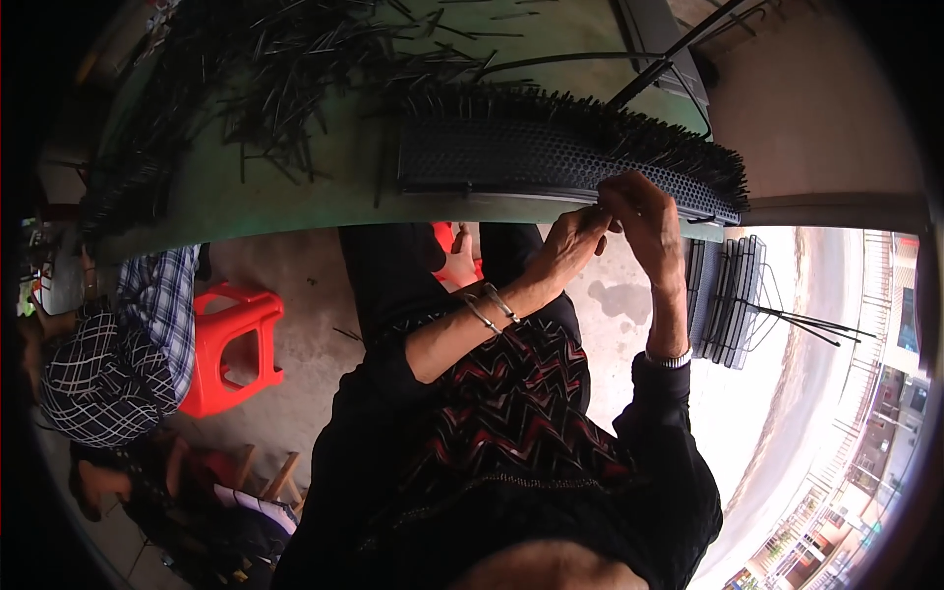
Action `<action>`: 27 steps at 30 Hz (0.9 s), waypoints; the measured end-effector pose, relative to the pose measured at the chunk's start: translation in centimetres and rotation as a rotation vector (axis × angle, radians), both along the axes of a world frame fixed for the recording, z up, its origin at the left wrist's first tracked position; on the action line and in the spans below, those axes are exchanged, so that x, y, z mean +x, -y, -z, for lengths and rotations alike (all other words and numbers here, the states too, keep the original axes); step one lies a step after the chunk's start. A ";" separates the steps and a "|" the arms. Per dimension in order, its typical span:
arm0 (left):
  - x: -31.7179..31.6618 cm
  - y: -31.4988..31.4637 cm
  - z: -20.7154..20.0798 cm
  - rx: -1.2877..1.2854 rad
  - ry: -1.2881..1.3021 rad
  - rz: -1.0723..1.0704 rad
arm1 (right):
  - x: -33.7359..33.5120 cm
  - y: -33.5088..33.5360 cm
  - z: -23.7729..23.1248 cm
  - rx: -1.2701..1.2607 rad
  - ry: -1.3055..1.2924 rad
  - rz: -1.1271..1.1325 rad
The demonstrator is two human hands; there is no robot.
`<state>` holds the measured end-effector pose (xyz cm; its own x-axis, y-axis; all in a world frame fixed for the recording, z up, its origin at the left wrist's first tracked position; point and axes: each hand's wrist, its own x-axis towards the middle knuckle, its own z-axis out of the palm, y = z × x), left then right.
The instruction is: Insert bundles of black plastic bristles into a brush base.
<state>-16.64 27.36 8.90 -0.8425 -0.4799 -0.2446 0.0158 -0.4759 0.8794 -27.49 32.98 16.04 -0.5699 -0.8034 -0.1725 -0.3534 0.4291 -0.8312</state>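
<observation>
A long black perforated rack (492,152) lies along the table's near edge, its far rows packed with short dark sticks (678,138). My right hand (644,211) is at the rack's near right edge, its fingers bent and pinched together. Just left of it, and touching it, is my left hand (573,244), with thumb and fingers also pinched. Anything between the fingertips is too small or hidden to make out. Loose dark sticks (280,108) lie in a heap on the green table (344,202), left of the rack.
Wire stands (678,59) rise behind the rack. More black racks (728,300) stand beyond the table's right end, near a bright street. At left are a red plastic stool (236,344) and a person in a checked covering (108,374). Wooden stool legs (280,477) show lower left.
</observation>
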 end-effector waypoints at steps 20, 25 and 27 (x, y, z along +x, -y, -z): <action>5.3 3.1 -1.1 0.129 -0.001 0.058 | -2.7 2.1 4.6 -0.180 -0.976 0.191; 10.2 6.4 -3.2 0.253 -0.149 -0.180 | -1.3 5.2 1.1 -0.335 -0.840 0.072; 11.2 7.9 -3.1 0.299 -0.226 -0.336 | -0.5 8.1 -1.8 -0.287 -0.700 -0.096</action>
